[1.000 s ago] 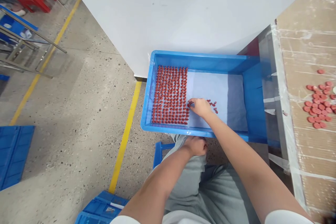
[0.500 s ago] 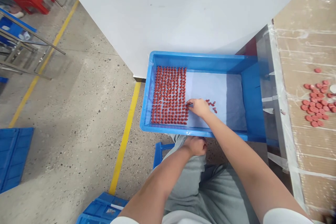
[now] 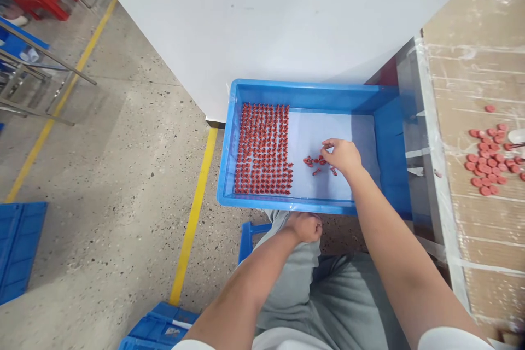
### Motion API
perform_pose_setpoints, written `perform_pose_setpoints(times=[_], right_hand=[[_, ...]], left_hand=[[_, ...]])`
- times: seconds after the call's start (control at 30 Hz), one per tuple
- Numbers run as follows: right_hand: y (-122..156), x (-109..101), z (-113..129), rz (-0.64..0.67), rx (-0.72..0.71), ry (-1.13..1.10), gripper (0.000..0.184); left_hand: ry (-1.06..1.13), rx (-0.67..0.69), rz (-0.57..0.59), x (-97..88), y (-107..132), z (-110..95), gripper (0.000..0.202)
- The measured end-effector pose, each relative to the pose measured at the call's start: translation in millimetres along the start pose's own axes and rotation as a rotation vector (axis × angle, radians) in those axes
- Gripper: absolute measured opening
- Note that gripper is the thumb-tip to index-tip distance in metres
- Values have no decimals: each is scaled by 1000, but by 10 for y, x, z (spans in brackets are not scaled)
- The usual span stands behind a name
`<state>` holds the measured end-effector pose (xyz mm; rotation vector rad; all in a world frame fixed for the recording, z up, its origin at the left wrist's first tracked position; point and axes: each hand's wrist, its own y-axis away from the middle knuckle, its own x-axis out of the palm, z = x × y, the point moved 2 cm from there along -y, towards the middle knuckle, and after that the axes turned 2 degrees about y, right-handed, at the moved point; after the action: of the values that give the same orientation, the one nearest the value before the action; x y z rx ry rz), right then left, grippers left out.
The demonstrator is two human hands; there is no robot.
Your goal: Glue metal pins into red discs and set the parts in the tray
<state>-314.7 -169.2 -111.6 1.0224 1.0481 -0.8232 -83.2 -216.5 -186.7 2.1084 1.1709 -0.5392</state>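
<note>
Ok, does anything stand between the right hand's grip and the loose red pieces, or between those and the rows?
Nothing visible does. The grip of the right hand is close by the loose red pieces, and only white sheet shows between them and the rows of red pieces. Contact is hard to tell.

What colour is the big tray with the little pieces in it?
The tray is blue, seen best in the head view.

Hands (image 3: 342, 156): two. Blue tray (image 3: 315, 86): one. White sheet (image 3: 314, 127): one. Standing red pieces (image 3: 262, 147), tray's left edge: over hundred, too small for exact count. Loose red pieces (image 3: 308, 161), mid-tray: at least five. Red discs (image 3: 486, 169), inward from table's (image 3: 488, 246) left edge: over twenty, some overlapping.
</note>
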Motion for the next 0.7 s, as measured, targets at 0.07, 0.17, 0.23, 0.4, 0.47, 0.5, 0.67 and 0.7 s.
perform_pose_setpoints(times=[0.07, 0.17, 0.23, 0.4, 0.47, 0.5, 0.67, 0.7], right_hand=[[-1, -5, -35, 42, -42, 1, 37], [34, 75, 35, 84, -104, 27, 39], [63, 154, 125, 101, -140, 66, 38], [97, 299, 313, 152, -219, 165, 26], [90, 322, 352, 162, -237, 187, 28], [84, 330, 367, 163, -248, 193, 29], [26, 376, 438, 166, -320, 197, 32], [12, 388, 454, 169, -333, 194, 32]], left_hand=[[1, 0, 3, -1, -1, -2, 29], [1, -6, 5, -1, -1, -8, 29], [0, -10, 5, 0, 0, -12, 29], [-4, -12, -4, -5, 1, -25, 29], [-8, -11, -7, -11, -1, -27, 29], [-10, -11, -7, -14, -2, -28, 29], [-17, -10, -5, -28, -9, -30, 30], [-17, -13, -4, -31, -10, -32, 31]])
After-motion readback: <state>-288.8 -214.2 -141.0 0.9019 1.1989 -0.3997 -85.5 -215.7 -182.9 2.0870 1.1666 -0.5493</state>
